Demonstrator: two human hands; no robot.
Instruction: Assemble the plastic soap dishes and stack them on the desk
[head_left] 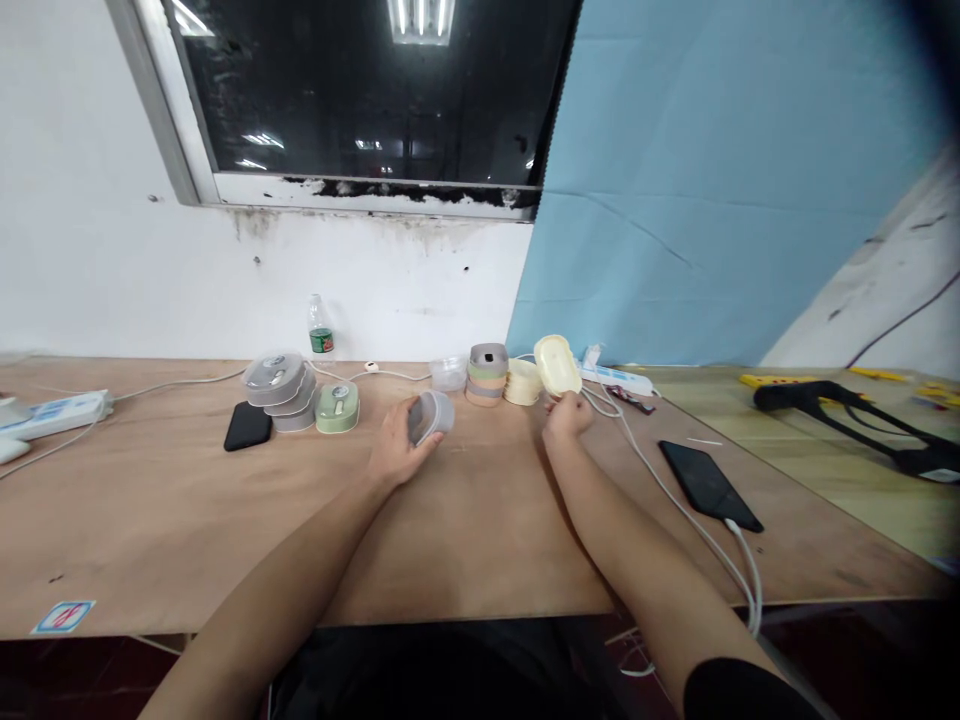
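My left hand (pixel 396 446) is wrapped round a small grey box (pixel 433 414) with a clear face, tilted above the table. In my right hand (pixel 568 412) is a cream oval tray (pixel 557 366), held up by its lower edge with its hollow side toward me. Just left of that tray stands a stack of cream trays (pixel 523 383). Beside it is a stack of grey, green and orange rings (pixel 487 374). Clear plastic pieces (pixel 448 373) lie behind my left hand. A green lidded box (pixel 337 408) and stacked grey boxes (pixel 279 388) stand further left.
A black phone (pixel 247 426) lies by the grey boxes, and another phone (pixel 710 484) with a white cable is at right. Power strips (pixel 67 414) and cables run along the back. A plastic bottle (pixel 320 325) stands against the wall. A black frame (pixel 862 425) is far right.
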